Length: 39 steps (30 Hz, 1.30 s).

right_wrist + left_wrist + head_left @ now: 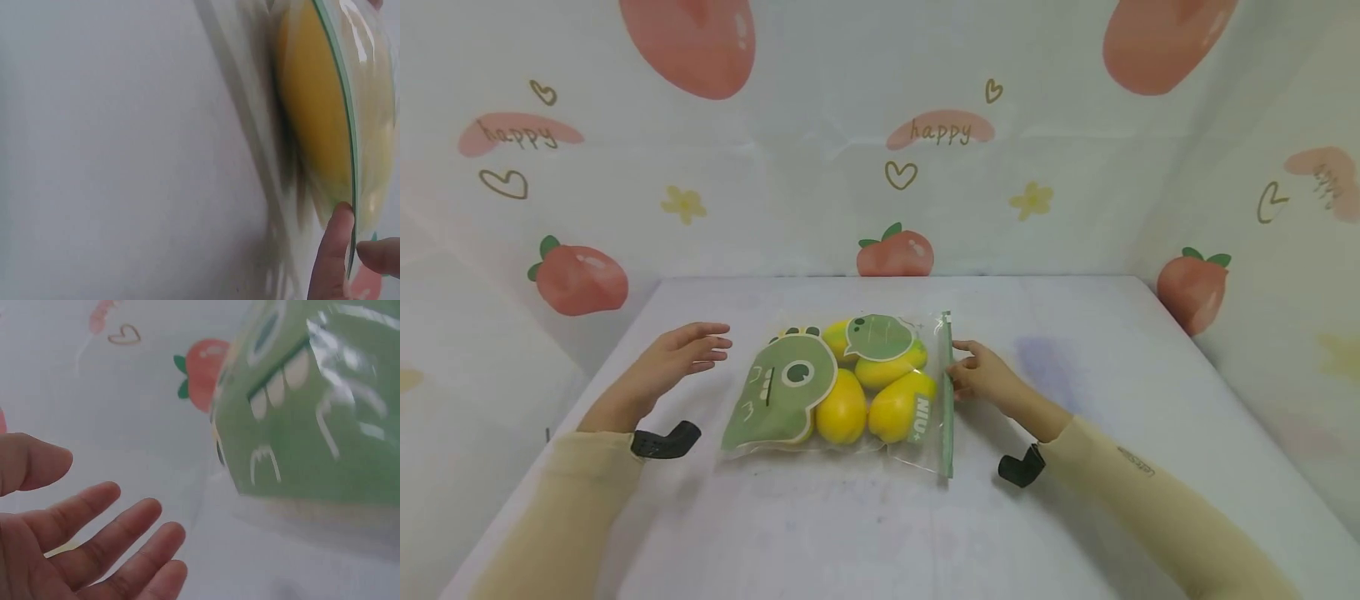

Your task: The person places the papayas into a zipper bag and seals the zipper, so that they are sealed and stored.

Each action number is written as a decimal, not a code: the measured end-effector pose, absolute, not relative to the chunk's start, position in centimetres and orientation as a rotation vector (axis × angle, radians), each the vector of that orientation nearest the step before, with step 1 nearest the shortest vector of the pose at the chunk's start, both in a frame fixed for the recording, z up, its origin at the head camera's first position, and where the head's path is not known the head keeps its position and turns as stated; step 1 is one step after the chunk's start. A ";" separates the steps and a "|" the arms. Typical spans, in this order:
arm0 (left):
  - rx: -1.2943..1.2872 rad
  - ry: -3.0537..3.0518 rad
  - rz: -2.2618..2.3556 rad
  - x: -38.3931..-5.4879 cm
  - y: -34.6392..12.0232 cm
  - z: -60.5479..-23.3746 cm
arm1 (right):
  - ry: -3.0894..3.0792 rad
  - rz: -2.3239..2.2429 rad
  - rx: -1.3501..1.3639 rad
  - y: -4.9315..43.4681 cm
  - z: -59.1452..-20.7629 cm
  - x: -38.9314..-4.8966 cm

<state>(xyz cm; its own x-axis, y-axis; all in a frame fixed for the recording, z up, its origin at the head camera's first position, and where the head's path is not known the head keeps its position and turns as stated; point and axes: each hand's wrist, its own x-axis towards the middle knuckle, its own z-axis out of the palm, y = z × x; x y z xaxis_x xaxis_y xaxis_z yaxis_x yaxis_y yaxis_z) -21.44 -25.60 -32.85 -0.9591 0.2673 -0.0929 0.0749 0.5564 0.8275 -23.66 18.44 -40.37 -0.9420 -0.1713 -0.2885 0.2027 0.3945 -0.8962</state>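
A clear zip bag printed with a green cartoon monster lies on the table, with several yellow fruits inside. Its green zip edge faces right. My right hand pinches that edge; in the right wrist view the thumb and a finger are on opposite sides of the strip. To the left of the bag hovers my left hand, holding nothing, its fingers spread and slightly bent. The left wrist view has the bag's printed end apart from those fingertips.
The white table reaches back to a white cloth backdrop printed with peaches, hearts and "happy". A bluish stain marks the table at right. Black wrist mounts sit at both cuffs.
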 end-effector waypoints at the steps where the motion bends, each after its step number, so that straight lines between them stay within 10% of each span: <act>1: 0.279 2.597 1.345 -21.5 -25.9 -33.0 | 2.316 -1.569 0.024 18.4 -40.4 -23.4; 39: 0.308 2.490 1.348 -21.4 -27.0 -35.4 | 2.394 -1.601 -0.024 24.9 -39.6 -20.5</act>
<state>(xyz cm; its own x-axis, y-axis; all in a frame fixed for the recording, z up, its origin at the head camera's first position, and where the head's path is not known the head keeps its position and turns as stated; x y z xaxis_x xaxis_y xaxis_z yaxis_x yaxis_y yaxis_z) -21.36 -27.01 -35.40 -0.9344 0.3218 -0.1526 0.0481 0.5386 0.8412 -20.55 24.92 -39.58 -0.9659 -0.1573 -0.2059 0.1303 0.3921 -0.9107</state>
